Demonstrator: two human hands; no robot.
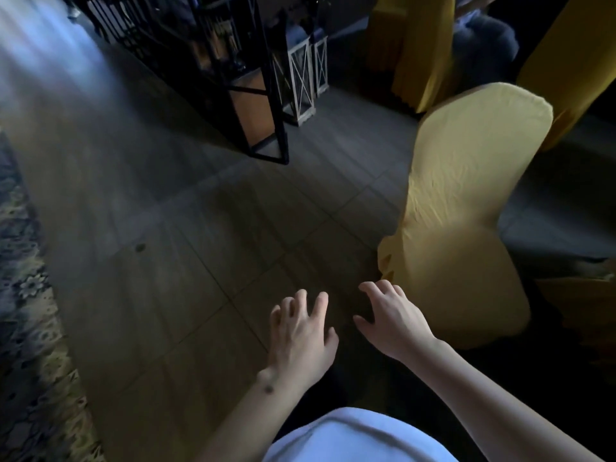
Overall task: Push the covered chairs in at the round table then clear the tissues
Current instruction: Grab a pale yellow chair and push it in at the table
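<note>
A chair in a yellow cover (466, 201) stands at the right with its back turned toward me. My left hand (300, 331) and my right hand (393, 318) are held out in front of me over the floor, fingers spread and loosely bent, holding nothing. My right hand is just left of the chair's lower cover and apart from it. The round table is mostly out of view; only a dark surface (563, 211) shows beyond the chair. No tissues are visible.
Wood-look floor tiles (173, 235) fill the middle. A black metal shelf (233, 71) and two white lanterns (300, 78) stand at the back. Yellow drapes (416, 45) hang at the back right. A patterned rug (26, 311) edges the left.
</note>
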